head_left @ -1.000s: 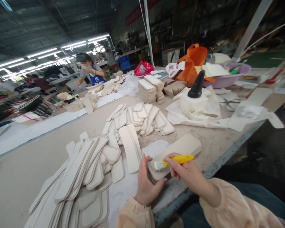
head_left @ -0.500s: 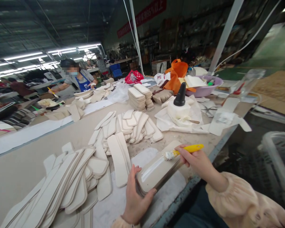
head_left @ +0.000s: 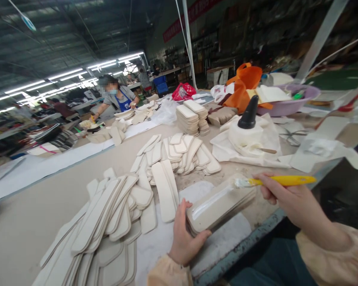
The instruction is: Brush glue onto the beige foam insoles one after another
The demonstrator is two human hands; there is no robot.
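My left hand (head_left: 184, 236) grips the near end of a small stack of beige flat pieces (head_left: 219, 204) lying at the table's front edge. A wet glossy stripe runs along the top piece. My right hand (head_left: 282, 194) is closed on a yellow-handled brush (head_left: 274, 181). Its white bristles sit at the far end of the stack's top piece. Fanned rows of the same beige pieces (head_left: 107, 216) lie to the left of my left hand, and more of these pieces (head_left: 179, 153) are fanned out behind it.
A white glue pot with a black cone top (head_left: 250, 129) stands on white sheets at right. Neat stacks of pieces (head_left: 191, 117), an orange bag (head_left: 244, 81) and a purple basin (head_left: 289, 104) are behind. A person in a blue apron (head_left: 119, 99) works at the far table end.
My right hand has drawn the brush along the top piece from its near end to its far end, leaving a wet stripe. My left hand has kept its hold on the stack.
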